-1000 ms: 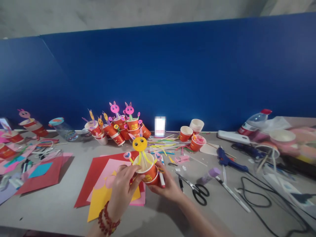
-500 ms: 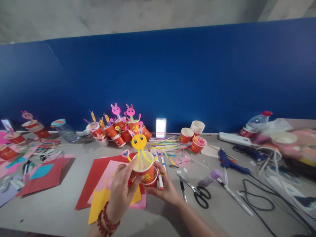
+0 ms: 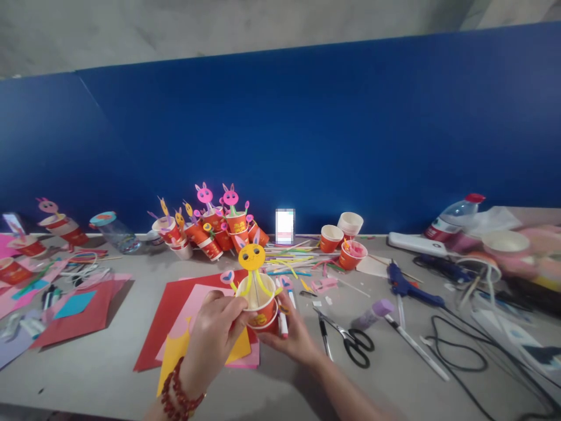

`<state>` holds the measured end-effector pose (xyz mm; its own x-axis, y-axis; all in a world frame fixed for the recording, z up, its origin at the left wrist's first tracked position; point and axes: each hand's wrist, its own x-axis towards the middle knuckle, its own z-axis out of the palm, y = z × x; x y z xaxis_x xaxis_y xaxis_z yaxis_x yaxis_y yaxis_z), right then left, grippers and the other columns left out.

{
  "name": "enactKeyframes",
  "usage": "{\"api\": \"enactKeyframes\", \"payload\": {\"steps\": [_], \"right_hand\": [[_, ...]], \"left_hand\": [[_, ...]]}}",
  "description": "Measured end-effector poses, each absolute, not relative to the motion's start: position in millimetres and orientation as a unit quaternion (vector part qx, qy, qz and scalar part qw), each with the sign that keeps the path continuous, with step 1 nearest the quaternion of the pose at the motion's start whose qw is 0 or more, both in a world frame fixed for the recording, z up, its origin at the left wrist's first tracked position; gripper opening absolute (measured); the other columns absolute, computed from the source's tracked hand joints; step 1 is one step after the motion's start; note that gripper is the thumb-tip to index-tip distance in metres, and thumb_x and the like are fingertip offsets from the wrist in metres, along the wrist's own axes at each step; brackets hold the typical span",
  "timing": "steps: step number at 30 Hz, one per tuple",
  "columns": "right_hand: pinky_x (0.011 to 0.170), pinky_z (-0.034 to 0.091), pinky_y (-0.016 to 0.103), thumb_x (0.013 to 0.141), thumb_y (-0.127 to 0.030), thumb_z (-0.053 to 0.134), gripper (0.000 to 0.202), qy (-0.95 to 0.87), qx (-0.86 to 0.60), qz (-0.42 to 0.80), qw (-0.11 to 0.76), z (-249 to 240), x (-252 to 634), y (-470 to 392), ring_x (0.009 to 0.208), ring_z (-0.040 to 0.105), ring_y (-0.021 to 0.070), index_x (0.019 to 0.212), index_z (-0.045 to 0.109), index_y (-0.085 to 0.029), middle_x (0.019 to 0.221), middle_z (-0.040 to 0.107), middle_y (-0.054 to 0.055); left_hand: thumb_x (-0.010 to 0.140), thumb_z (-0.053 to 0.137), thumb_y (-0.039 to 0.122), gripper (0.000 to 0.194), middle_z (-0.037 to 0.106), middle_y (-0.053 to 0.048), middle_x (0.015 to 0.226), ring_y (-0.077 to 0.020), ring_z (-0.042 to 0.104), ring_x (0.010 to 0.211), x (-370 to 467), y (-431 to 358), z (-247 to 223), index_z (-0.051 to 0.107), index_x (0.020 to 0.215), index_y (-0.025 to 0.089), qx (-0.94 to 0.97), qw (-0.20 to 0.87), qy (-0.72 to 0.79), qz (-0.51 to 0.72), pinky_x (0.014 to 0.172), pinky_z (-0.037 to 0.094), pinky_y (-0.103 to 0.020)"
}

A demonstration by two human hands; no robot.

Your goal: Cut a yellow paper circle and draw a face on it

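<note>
Between my hands, above the table, is a red-and-white paper cup [image 3: 261, 316] with gold print, nested in a second paper cup whose rim shows just around it. A yellow paper rabbit face [image 3: 252, 256] with pink ears rises from the inner cup on yellow pipe-cleaner strips. Heart-marked paper paws [image 3: 227, 277] stick out at its sides. With thumb and fingers, my left hand [image 3: 219, 321] pinches the inner cup near its rim from the left; a red bead bracelet circles that wrist. My right hand [image 3: 294, 334] wraps the outer cup from the right and below, some fingers hidden.
Coloured paper sheets [image 3: 160, 327] lie under and left of my hands. Scissors [image 3: 350, 339], a glue stick [image 3: 374, 314] and a blue glue gun [image 3: 407, 286] with its cord lie right. Finished rabbit cups [image 3: 236, 224] and loose pipe cleaners [image 3: 284, 257] stand or lie behind.
The inner cup has dropped deeper into the outer one and shifted slightly right, the rabbit face with it. My left fingers have curled in closer at its rim.
</note>
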<state>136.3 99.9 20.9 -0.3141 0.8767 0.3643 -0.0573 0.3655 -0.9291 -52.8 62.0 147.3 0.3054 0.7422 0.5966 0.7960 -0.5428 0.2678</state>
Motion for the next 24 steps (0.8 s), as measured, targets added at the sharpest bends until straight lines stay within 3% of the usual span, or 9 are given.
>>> {"api": "enactKeyframes", "payload": {"steps": [7, 10, 14, 19, 24], "right_hand": [[0.109, 0.045, 0.047, 0.075, -0.033, 0.082, 0.085, -0.674, -0.319, 0.435, 0.504, 16.8, 140.8, 97.8, 0.131, 0.053, 0.0331, 0.148, 0.039, -0.027, 0.146, 0.052, 0.013], [0.107, 0.046, 0.048, 0.073, -0.033, 0.084, 0.085, -0.653, -0.327, 0.466, 0.499, 19.4, 141.8, 98.1, 0.129, 0.055, 0.0327, 0.147, 0.041, -0.028, 0.145, 0.053, 0.012], [0.107, 0.046, 0.049, 0.072, -0.036, 0.084, 0.083, -0.619, -0.331, 0.501, 0.506, 24.9, 139.9, 99.6, 0.127, 0.056, 0.0331, 0.144, 0.045, -0.027, 0.142, 0.055, 0.012], [0.111, 0.042, 0.048, 0.073, -0.034, 0.083, 0.080, -0.634, -0.335, 0.475, 0.510, 29.6, 143.5, 103.0, 0.131, 0.052, 0.0327, 0.143, 0.045, -0.027, 0.144, 0.053, 0.011], [0.113, 0.038, 0.051, 0.074, -0.032, 0.081, 0.074, -0.625, -0.378, 0.431, 0.530, 37.2, 158.2, 116.6, 0.132, 0.050, 0.0322, 0.140, 0.048, -0.027, 0.143, 0.054, 0.011]], "left_hand": [[0.100, 0.048, 0.025, 0.020, 0.061, 0.001, 0.066, -0.0204, 0.053, 0.065, -49.3, 67.2, 143.1, 0.052, 0.081, 0.022, -0.803, 0.019, -0.509, -0.309, 0.062, 0.039, -0.030], [0.100, 0.049, 0.030, 0.011, 0.068, -0.002, 0.079, -0.0208, 0.058, 0.072, -48.0, 67.3, 135.8, 0.057, 0.100, 0.022, -0.794, 0.011, -0.507, -0.333, 0.068, 0.044, -0.032], [0.100, 0.051, 0.031, 0.028, 0.070, -0.004, 0.094, -0.0211, 0.061, 0.082, -46.4, 65.7, 131.0, 0.052, 0.127, 0.024, -0.785, 0.005, -0.502, -0.364, 0.076, 0.048, -0.033], [0.099, 0.047, 0.019, 0.011, 0.069, -0.003, 0.091, -0.0195, 0.060, 0.082, -48.6, 64.1, 134.7, 0.055, 0.105, 0.023, -0.785, 0.012, -0.455, -0.420, 0.081, 0.047, -0.034], [0.096, 0.049, 0.014, 0.011, 0.065, 0.000, 0.080, -0.0177, 0.057, 0.073, -59.0, 58.7, 147.1, 0.054, 0.097, 0.024, -0.789, 0.016, -0.439, -0.430, 0.079, 0.045, -0.033]]}}
